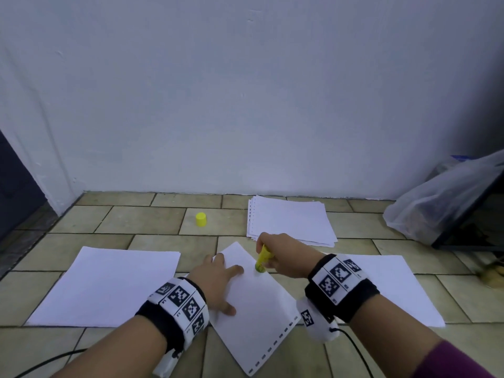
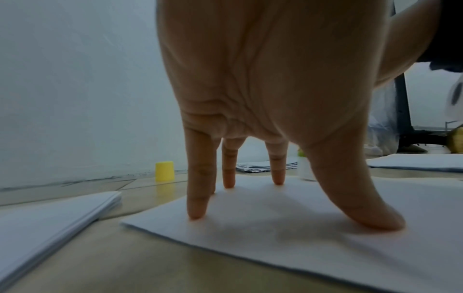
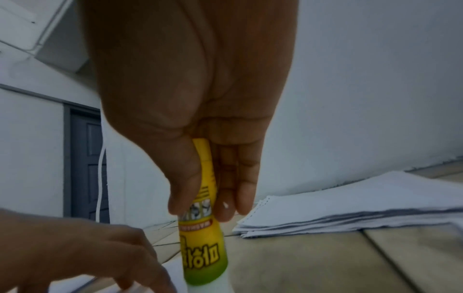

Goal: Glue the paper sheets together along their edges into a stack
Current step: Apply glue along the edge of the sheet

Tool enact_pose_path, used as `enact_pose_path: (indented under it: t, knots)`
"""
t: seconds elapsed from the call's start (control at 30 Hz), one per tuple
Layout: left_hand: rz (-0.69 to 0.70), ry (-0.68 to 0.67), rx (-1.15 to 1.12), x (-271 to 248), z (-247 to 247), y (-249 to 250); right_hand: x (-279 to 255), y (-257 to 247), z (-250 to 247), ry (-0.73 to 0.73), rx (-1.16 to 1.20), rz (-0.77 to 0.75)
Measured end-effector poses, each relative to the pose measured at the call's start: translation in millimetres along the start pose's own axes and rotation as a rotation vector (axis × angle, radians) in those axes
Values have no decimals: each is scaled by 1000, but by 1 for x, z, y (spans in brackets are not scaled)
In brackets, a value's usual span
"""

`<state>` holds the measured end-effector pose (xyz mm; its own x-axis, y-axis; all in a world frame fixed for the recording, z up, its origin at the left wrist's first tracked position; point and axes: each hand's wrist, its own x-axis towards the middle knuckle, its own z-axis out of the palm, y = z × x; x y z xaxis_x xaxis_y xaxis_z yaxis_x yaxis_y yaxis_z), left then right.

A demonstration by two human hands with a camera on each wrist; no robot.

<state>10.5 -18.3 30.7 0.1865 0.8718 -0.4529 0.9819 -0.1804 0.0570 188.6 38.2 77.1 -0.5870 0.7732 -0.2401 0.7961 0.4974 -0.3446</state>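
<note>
A white sheet [image 1: 256, 309] lies tilted on the tiled floor in front of me, with punched holes along its near right edge. My left hand [image 1: 218, 282] presses it flat with spread straight fingers [image 2: 198, 210]. My right hand [image 1: 283, 255] grips a yellow-green glue stick [image 1: 263, 259] upright, its tip down on the sheet's right edge; the wrist view shows thumb and fingers wrapped round the glue stick [image 3: 203, 237]. The yellow cap [image 1: 201, 219] stands apart on the floor at the back left.
A pile of sheets [image 1: 289, 221] lies near the wall behind my right hand. One paper stack [image 1: 109, 285] lies at left, another sheet [image 1: 392, 290] at right. A plastic bag [image 1: 441, 203] leans on dark furniture at far right. Cables trail near my arms.
</note>
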Motion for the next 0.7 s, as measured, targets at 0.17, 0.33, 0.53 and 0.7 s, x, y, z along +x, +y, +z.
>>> enact_pose_path:
  t: [0.17,0.33,0.53,0.7]
  knots:
    - [31,12,88,0,0,-4,-32,11,-5,-112,-68,38]
    - [42,18,134,-5,-3,-5,-53,15,-9,-195,-139,39]
    - [24,66,153,-12,-6,6,-57,19,-24,-57,-49,69]
    - [219,122,120,-12,-3,16,-48,24,-35,193,172,108]
